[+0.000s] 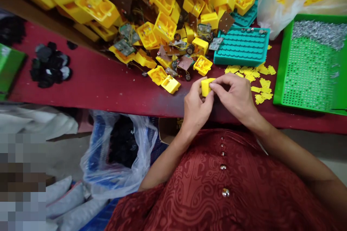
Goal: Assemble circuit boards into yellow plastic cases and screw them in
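Observation:
Close to the table's front edge, a small yellow plastic case (205, 87) is held up between my two hands. My left hand (196, 106) wraps its fingers and thumb around the left and lower sides of the case. From the right, my right hand (236, 95) pinches the case's edge with thumb and forefinger. Whether a smaller part sits under those fingertips is hidden. Just beyond my hands lie an open yellow case half (157, 75) and another yellow case (170, 84). Flat yellow plastic pieces (264, 88) are scattered right of my right hand.
Yellow cases with wires and circuit boards (127, 34) heap up at the back. Teal trays (241, 47) stand behind my hands. On the right, a green tray (279, 75) holds small metal parts. Black parts (50, 65) lie at left; a plastic-lined blue crate (94, 158) stands below.

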`<state>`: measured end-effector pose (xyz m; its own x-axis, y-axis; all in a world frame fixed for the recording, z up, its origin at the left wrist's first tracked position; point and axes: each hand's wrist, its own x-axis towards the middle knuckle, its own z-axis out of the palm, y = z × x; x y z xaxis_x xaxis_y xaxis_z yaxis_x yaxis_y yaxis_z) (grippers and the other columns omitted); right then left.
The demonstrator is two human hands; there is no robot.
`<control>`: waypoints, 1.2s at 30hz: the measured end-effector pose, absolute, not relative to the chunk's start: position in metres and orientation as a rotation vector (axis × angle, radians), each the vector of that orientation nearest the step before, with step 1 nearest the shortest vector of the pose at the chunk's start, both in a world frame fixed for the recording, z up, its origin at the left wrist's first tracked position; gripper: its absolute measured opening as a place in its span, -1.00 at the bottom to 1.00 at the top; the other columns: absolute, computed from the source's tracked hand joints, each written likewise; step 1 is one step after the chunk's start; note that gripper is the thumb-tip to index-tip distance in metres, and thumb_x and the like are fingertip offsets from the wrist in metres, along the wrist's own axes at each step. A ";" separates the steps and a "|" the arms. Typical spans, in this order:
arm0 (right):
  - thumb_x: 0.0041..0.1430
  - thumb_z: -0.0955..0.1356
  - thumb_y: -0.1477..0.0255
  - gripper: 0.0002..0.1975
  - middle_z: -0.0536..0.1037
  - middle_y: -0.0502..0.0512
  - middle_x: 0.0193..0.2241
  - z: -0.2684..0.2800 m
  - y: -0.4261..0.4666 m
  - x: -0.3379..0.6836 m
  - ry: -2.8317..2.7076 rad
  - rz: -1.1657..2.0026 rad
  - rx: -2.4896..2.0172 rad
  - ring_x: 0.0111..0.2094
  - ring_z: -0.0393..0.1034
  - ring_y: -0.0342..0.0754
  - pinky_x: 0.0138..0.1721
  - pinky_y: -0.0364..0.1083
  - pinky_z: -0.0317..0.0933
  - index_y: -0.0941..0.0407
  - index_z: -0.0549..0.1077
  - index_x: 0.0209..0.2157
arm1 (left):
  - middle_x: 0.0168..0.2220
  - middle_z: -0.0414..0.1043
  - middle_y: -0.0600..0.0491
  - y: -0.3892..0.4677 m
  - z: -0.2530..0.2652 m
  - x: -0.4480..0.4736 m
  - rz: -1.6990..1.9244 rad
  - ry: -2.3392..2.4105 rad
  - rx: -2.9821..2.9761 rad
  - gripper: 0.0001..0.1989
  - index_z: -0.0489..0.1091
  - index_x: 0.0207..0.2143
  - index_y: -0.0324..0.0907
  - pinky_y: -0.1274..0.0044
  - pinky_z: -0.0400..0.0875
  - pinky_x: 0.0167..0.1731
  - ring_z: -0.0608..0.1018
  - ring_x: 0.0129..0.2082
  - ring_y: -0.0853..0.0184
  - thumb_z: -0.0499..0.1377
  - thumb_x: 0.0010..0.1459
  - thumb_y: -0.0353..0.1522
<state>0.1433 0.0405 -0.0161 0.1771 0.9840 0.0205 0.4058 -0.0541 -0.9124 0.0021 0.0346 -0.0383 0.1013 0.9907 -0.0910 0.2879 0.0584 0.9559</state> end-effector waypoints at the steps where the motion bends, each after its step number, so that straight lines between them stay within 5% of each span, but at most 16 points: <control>1: 0.20 0.45 0.48 -0.90 0.64 0.04 -0.38 -0.015 0.040 0.147 -1.362 0.850 -1.582 -0.34 0.47 -0.17 -0.18 -0.12 0.36 0.14 0.66 -0.39 | 0.06 0.65 -0.11 0.038 -0.038 0.002 0.896 1.308 1.300 -0.60 0.41 0.15 -0.18 0.43 0.62 -0.02 0.70 -0.03 0.24 0.26 0.27 -0.37; 7: 0.21 0.53 0.29 -0.78 0.54 0.01 -0.53 -0.021 0.038 0.174 -0.992 1.167 -1.487 -0.58 0.35 -0.26 -0.54 -0.24 0.30 0.18 0.65 -0.34 | 0.00 0.67 -0.09 0.050 -0.033 0.002 0.829 1.184 0.983 -0.56 0.43 0.12 -0.23 0.55 0.63 -0.17 0.69 -0.10 0.31 0.31 0.18 -0.39; 13: -0.11 0.67 0.18 -0.57 0.61 0.08 -0.43 -0.028 0.035 0.189 -0.834 1.525 -1.275 -0.46 0.51 -0.19 -0.37 -0.18 0.54 0.20 0.67 -0.32 | 0.03 0.66 -0.12 0.052 -0.030 0.007 0.819 1.186 0.957 -0.56 0.44 0.10 -0.25 0.54 0.64 -0.19 0.70 -0.08 0.28 0.31 0.15 -0.41; 23: 0.11 0.51 0.44 -0.88 0.66 0.05 -0.33 -0.014 0.038 0.170 -1.061 1.165 -1.398 -0.36 0.53 -0.18 -0.19 -0.11 0.55 0.14 0.70 -0.28 | 0.05 0.64 -0.12 0.048 -0.041 0.018 0.861 1.218 1.095 -0.56 0.42 0.16 -0.21 0.44 0.62 -0.03 0.70 -0.06 0.28 0.27 0.22 -0.45; 29: 0.08 0.43 0.59 -0.90 0.58 -0.01 -0.36 -0.012 0.043 0.156 -1.357 0.808 -1.617 -0.37 0.39 -0.22 -0.25 -0.16 0.34 0.15 0.52 -0.32 | 0.02 0.66 -0.06 0.040 -0.033 0.018 0.900 1.315 1.403 -0.57 0.48 0.14 -0.14 0.36 0.56 0.07 0.66 -0.02 0.20 0.29 0.21 -0.43; 36: 0.11 0.46 0.40 -0.85 0.50 0.00 -0.37 -0.012 0.043 0.184 -1.283 0.935 -1.518 -0.38 0.33 -0.21 -0.33 -0.17 0.26 0.13 0.45 -0.31 | 0.04 0.65 -0.07 0.049 -0.031 0.014 0.832 1.037 1.002 -0.60 0.48 0.07 -0.17 0.48 0.63 -0.10 0.68 -0.07 0.27 0.32 0.16 -0.34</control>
